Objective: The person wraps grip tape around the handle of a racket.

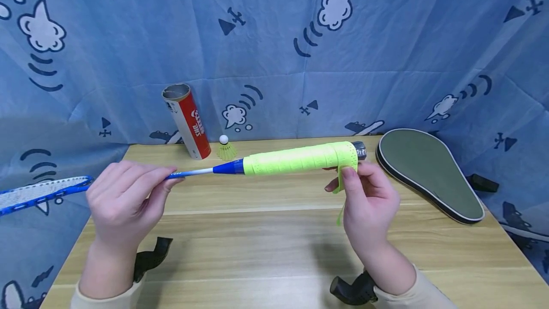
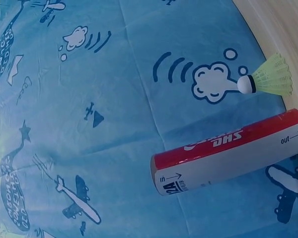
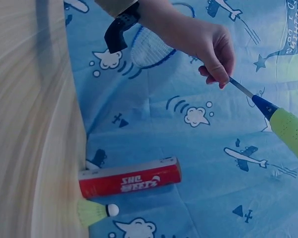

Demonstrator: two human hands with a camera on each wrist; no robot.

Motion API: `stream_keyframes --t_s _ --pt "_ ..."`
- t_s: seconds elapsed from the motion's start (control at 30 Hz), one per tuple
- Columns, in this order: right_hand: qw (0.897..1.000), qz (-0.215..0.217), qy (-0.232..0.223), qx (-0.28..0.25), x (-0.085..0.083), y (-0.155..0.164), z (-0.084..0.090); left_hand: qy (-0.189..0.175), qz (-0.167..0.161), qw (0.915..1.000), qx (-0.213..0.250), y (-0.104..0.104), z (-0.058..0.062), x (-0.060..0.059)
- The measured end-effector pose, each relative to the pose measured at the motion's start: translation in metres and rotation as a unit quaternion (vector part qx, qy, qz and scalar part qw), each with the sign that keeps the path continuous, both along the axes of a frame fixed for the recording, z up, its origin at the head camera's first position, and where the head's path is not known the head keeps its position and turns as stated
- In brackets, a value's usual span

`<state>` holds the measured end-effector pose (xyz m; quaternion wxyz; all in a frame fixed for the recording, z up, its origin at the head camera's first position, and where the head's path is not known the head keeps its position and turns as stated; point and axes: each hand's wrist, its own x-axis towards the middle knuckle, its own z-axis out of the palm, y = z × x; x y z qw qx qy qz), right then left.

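Blue-framed badminton racket (image 1: 206,171), held level above the pale wooden table (image 1: 274,242); handle wrapped in perforated neon-yellow grip tape (image 1: 300,159), a loose end hanging near the butt. Left hand (image 1: 124,194) grasps the thin shaft; right hand (image 1: 364,199) pinches the loose tape. Behind: red-and-white cardboard shuttlecock tube (image 1: 187,120), yellow shuttlecock (image 1: 225,148), grey paddle case (image 1: 429,170).

Wooden table (image 1: 266,247) with upright shuttlecock tube (image 1: 187,121), yellow shuttlecock (image 1: 225,148), grey paddle case (image 1: 429,171).
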<state>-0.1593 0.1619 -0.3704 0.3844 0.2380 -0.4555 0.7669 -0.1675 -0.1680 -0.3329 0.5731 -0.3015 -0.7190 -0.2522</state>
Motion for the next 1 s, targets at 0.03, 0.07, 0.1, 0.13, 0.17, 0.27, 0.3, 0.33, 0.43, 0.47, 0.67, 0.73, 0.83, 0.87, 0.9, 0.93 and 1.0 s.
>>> stream_keyframes --t_s 0.03,0.07,0.1,0.13,0.17,0.27,0.3,0.33,0.43,0.47,0.67,0.73,0.83,0.87,0.9,0.93,1.0 --pt "1.000 0.001 0.002 -0.002 0.000 0.000 0.000 0.008 0.005 1.0000 0.003 0.002 0.000 -0.001" --pt "1.000 0.002 0.004 -0.001 0.000 0.000 0.000 0.013 0.009 0.9998 0.007 0.003 0.001 -0.001" --pt "1.000 0.007 0.006 -0.001 0.000 0.000 0.001 0.019 0.013 0.9997 0.012 0.004 0.001 -0.002" --pt "1.000 0.010 0.007 0.003 0.000 0.000 0.002 0.025 0.017 0.9994 0.016 0.005 0.001 -0.003" --pt "1.000 0.013 0.008 0.007 0.000 0.000 0.002 0.029 0.022 0.9992 0.019 0.005 0.002 -0.004" --pt "1.000 0.013 0.005 0.020 0.001 0.001 0.004 0.030 0.030 0.9988 0.023 0.006 0.002 -0.005" --pt "1.000 0.012 0.002 0.022 0.002 0.001 0.004 0.026 0.030 0.9990 0.020 0.005 0.002 -0.004" --pt "1.000 0.008 -0.001 0.024 0.002 0.001 0.004 0.021 0.028 0.9993 0.015 0.005 0.002 -0.004" --pt "1.000 -0.008 -0.012 0.028 0.002 0.002 0.004 0.005 0.013 0.9999 -0.004 0.002 0.001 -0.003" --pt "0.999 -0.013 -0.016 0.029 0.002 0.002 0.004 0.000 0.007 0.9999 -0.009 0.001 0.001 -0.002" --pt "0.998 -0.027 -0.031 0.040 0.001 0.002 0.004 -0.021 -0.010 0.9992 -0.031 -0.004 0.000 0.000" --pt "0.998 -0.022 -0.027 0.045 0.002 0.002 0.004 -0.028 -0.008 0.9988 -0.038 -0.006 0.000 0.000" --pt "0.998 -0.006 -0.013 0.055 0.002 0.002 0.003 -0.041 -0.007 0.9979 -0.051 -0.009 0.001 0.001" --pt "0.998 0.000 -0.009 0.059 0.002 0.003 0.003 -0.047 -0.006 0.9973 -0.056 -0.011 0.001 0.001" --pt "0.998 0.006 -0.007 0.063 0.002 0.003 0.003 -0.052 -0.004 0.9968 -0.060 -0.011 0.001 0.001" --pt "0.998 0.010 -0.006 0.067 0.002 0.003 0.003 -0.058 -0.003 0.9963 -0.064 -0.012 0.002 0.001" --pt "0.997 0.011 -0.009 0.074 0.003 0.003 0.002 -0.067 0.000 0.9953 -0.070 -0.014 0.002 0.000"
